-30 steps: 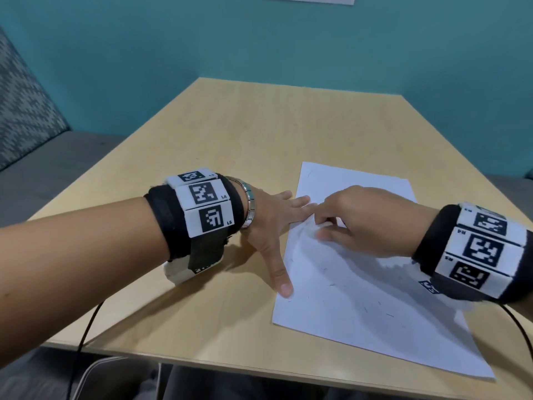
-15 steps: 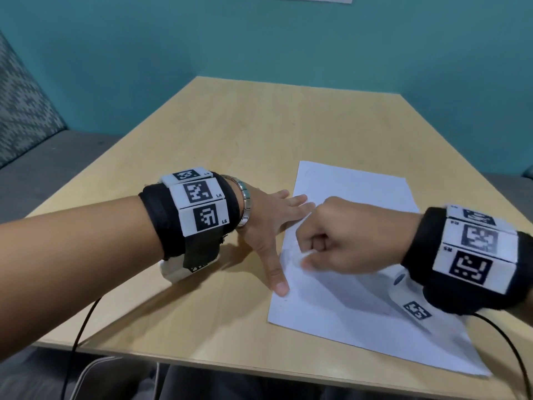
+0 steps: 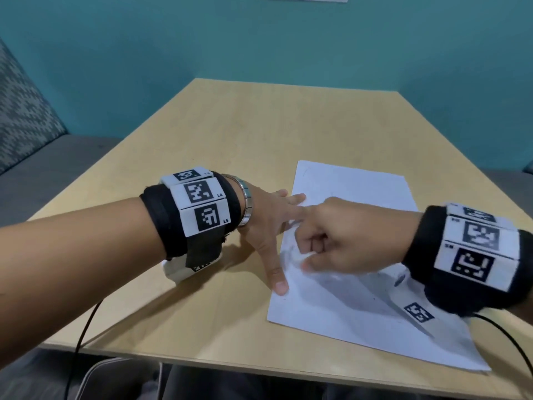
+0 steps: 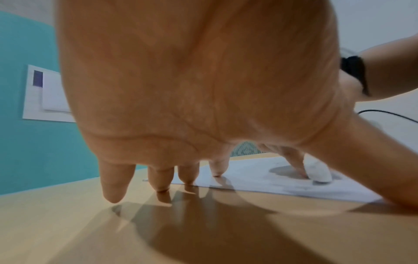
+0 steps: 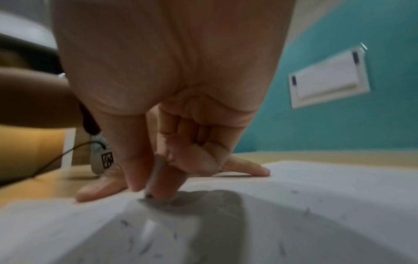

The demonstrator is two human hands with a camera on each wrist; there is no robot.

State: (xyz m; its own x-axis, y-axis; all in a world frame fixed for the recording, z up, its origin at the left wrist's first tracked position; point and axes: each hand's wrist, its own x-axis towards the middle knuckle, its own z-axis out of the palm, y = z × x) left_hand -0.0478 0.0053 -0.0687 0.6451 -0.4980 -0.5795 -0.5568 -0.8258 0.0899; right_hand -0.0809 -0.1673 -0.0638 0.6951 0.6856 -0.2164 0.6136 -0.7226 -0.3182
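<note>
The sheet of paper (image 3: 360, 192) lies flat on the table (image 3: 259, 134), at about 4 o'clock from the tabletop's middle, turned a little so its near right corner comes close to the table's front edge. My right hand (image 3: 346, 241) is curled over it, thumb and forefinger pinching a small white eraser (image 4: 317, 172) whose tip touches the paper near the left edge. The head view hides the eraser under my fist. Grey smudges and dark crumbs mark the sheet around that spot. At 9 o'clock from the eraser my left hand (image 3: 268, 226) is spread flat with straight fingers. The forefinger and thumb tip press on the paper's left edge, and the other fingertips rest on the bare wood just beside it. Bare tabletop runs from the paper's far edge toward 12 o'clock, up to the teal wall (image 3: 259, 39), and more lies at 9 o'clock beyond my left wrist. A grey patterned bench (image 3: 23, 111) stands past the table's left edge.
</note>
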